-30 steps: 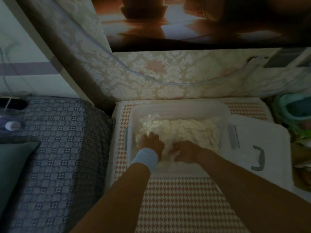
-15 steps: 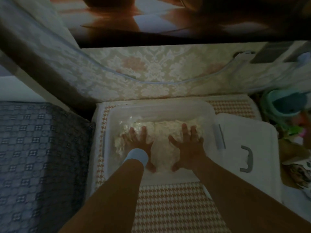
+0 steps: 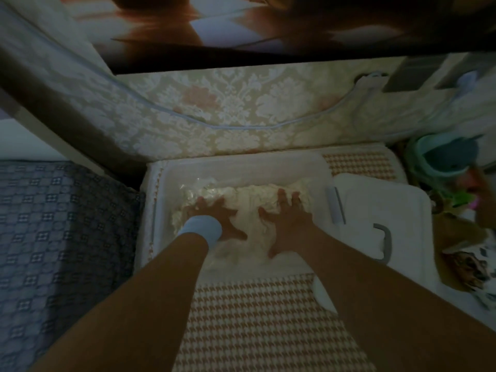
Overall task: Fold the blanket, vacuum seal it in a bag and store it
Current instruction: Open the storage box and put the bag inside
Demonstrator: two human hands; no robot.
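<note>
Where bin point(image 3: 241, 166) holds it, blanket point(image 3: 252, 196) lies left-right

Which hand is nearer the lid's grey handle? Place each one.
Right. The right hand presses the bagged blanket in the bin, left of the grey handle; the left hand presses it farther left.

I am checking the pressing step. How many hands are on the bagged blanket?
2. The left hand, with a pale wristband, lies flat on the left of the blanket; the right hand lies flat on its right. None seems hidden.
</note>
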